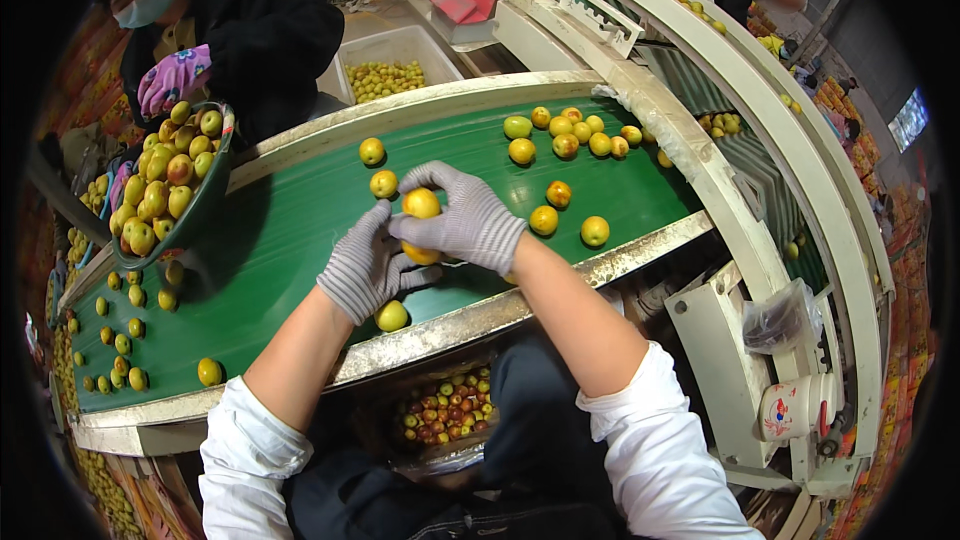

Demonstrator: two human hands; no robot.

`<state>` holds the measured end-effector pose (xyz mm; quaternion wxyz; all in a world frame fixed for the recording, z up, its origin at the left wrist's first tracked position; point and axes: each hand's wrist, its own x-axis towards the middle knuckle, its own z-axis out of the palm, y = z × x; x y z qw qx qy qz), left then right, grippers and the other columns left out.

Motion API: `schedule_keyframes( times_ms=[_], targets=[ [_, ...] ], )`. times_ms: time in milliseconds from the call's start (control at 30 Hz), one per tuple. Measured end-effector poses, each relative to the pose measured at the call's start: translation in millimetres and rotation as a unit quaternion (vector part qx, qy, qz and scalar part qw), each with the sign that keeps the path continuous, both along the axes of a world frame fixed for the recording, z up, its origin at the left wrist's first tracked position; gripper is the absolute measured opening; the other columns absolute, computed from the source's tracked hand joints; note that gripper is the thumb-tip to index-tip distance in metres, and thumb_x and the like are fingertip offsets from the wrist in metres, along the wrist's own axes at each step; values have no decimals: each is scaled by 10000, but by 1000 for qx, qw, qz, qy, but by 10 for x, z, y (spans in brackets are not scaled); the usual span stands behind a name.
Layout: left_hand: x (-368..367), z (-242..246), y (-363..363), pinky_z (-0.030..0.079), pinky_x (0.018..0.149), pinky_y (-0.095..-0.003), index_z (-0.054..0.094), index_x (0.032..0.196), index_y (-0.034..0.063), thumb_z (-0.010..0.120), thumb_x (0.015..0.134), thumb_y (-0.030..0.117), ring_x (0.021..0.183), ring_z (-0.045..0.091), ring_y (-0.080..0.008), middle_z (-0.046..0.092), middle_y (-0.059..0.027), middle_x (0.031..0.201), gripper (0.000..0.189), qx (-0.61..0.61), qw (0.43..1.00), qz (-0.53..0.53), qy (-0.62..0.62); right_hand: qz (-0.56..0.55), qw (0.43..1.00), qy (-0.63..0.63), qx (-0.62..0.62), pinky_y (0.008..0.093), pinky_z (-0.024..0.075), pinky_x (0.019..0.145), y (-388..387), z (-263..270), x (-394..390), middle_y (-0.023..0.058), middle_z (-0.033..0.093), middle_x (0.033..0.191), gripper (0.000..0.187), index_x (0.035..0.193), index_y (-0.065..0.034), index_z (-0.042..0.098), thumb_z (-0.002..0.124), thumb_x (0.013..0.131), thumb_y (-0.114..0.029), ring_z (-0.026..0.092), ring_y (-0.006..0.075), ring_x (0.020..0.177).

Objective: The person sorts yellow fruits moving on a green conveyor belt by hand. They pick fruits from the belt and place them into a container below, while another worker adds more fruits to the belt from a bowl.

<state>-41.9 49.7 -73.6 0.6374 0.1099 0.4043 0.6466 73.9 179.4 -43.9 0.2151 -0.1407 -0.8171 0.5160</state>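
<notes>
Over the middle of a green conveyor belt (300, 240), both my hands wear grey striped knit gloves. My right hand (465, 221) has its thumb and fingers around a yellow round fruit (421, 203); a second yellow fruit (420, 253) shows just below it, between the two hands. My left hand (367, 262) is beside them with its fingers spread, and whether it touches the lower fruit cannot be told. A yellow-green fruit (391, 316) lies below my left hand. Two fruits lie just beyond my hands, and a loose group (566, 145) lies farther right on the belt.
Across the belt, a person in a mask and a floral glove (176, 79) is at a green basket of fruit (225, 157). A white bin (442, 64) stands behind. The belt's metal rim (450, 322) runs before me, above a box of reddish fruit (450, 409). White machine frames curve on the right.
</notes>
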Motion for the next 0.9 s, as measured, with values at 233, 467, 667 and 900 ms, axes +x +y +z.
schedule_keyframes(
  times_ms=[233, 467, 667, 900],
  targets=[
    [-57, 227, -83, 579, 826, -525, 516, 1275, 112, 472, 961, 523, 1107, 611, -330, 607, -154, 1194, 520, -47, 981, 155, -106, -201, 911, -55, 356, 415, 484, 930, 273, -19, -438, 149, 611, 1130, 390, 1080, -70, 654, 633, 864, -394, 607, 332, 1002],
    [-51, 55, 11, 556, 837, -586, 496, 1214, 71, 466, 978, 473, 1082, 596, -423, 580, -214, 1142, 468, -32, 986, 25, -163, -215, 867, -311, 325, 421, 492, 917, 653, -325, -370, 177, 614, 1113, 287, 1040, -98, 676, 563, 868, -299, 613, 351, 1030],
    [-132, 23, -87, 544, 870, -562, 537, 1147, 46, 509, 957, 428, 1069, 605, -407, 592, -212, 1173, 427, 6, 976, 132, -172, -383, 874, -236, 182, 471, 491, 933, 801, -73, -44, 191, 574, 1220, 354, 1186, -109, 592, 522, 878, -268, 598, 364, 1115],
    [-106, 34, -16, 453, 1009, -537, 510, 1196, -1, 565, 915, 502, 1187, 529, -402, 548, -266, 1242, 579, 84, 962, 139, -218, -334, 887, -260, 185, 453, 490, 920, 776, -158, -23, 216, 604, 1153, 383, 1211, -92, 584, 570, 857, -238, 600, 379, 1071]
  ],
)
